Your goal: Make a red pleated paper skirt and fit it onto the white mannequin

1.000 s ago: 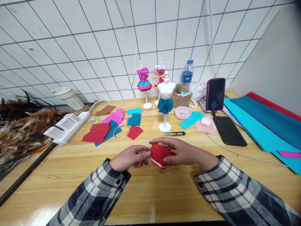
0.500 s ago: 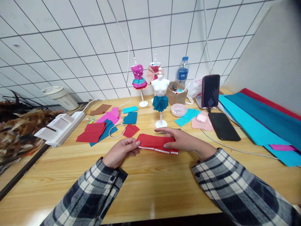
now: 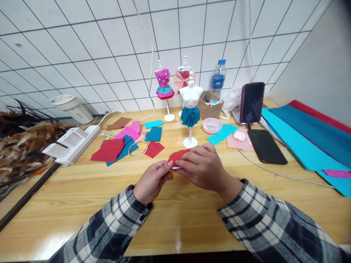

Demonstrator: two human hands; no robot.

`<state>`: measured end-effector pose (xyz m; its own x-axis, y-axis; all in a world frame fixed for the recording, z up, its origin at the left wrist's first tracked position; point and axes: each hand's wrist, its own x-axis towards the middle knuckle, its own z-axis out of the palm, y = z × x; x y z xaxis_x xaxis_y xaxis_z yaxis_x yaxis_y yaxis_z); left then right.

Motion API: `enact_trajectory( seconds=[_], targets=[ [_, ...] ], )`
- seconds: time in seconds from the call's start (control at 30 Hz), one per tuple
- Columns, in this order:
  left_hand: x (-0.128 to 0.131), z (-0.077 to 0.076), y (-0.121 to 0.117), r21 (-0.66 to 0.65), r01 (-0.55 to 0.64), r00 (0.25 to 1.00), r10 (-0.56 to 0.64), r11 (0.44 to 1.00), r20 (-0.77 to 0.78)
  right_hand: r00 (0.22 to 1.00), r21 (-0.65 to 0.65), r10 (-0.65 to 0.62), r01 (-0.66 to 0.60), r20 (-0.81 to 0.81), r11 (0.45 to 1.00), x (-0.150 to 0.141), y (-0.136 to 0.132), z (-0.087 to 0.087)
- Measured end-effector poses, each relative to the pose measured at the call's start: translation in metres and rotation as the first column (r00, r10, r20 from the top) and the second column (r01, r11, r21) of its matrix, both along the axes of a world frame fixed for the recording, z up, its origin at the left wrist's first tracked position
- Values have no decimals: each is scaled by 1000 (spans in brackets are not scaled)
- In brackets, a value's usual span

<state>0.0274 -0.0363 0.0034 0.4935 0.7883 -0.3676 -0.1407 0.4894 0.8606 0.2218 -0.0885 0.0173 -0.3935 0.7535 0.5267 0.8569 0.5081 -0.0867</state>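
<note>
- The red cloth (image 3: 177, 155) is between the person's two hands, at the middle of the table (image 3: 175, 223), in front of the white bust (image 3: 191, 95).
- The left hand (image 3: 154, 179) pinches the cloth's left end, thumb on top; too weak a pinch could let that end slip out and the layers shift.
- The right hand (image 3: 206, 168) has its fingers bent over the cloth's right part. I can't tell from here whether they nip it or only press on it, since the hand covers much of that side; an uneven press there might leave a crooked crease.
- A white strip (image 3: 175, 168) shows along the near edge. If it happens to be sticky, I'd worry about it catching a fingertip or bonding askew.
- The round base (image 3: 190, 142) of the bust stands just beyond the right knuckles. A careless push forward could topple it and rumple the teal skirt (image 3: 191, 117).
- Farther back, the pink dish (image 3: 211, 132) holds small beads; a wide swing of the right arm could scatter them.
- Past the left hand lie a small red scrap (image 3: 154, 149) and a looped white cable (image 3: 137, 157); reaching that way, fingers might snag the loop.
</note>
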Motion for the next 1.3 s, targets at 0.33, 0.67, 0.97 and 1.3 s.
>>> enact_trajectory(
  seconds=[0.33, 0.67, 0.97, 1.3],
  targets=[
    [-4, 5, 1, -182, -4, 979, 40, 983, 198, 997, 80, -38, 33, 63, 996, 2, -5, -2],
    [-11, 12, -4, -108, 30, 981, -8, 994, 196, 994, 535, -103, 108, -38, 838, 5, 0, 0],
    [-12, 11, 1, 349, -15, 984, 76, 937, -160, 970, 280, 36, 33, -239, 959, 0, -1, 3],
    [-6, 19, -6, 658, 189, 943, 53, 729, -329, 929, 5, 12, -11, -369, 1000, -14, -5, 2]
  ],
)
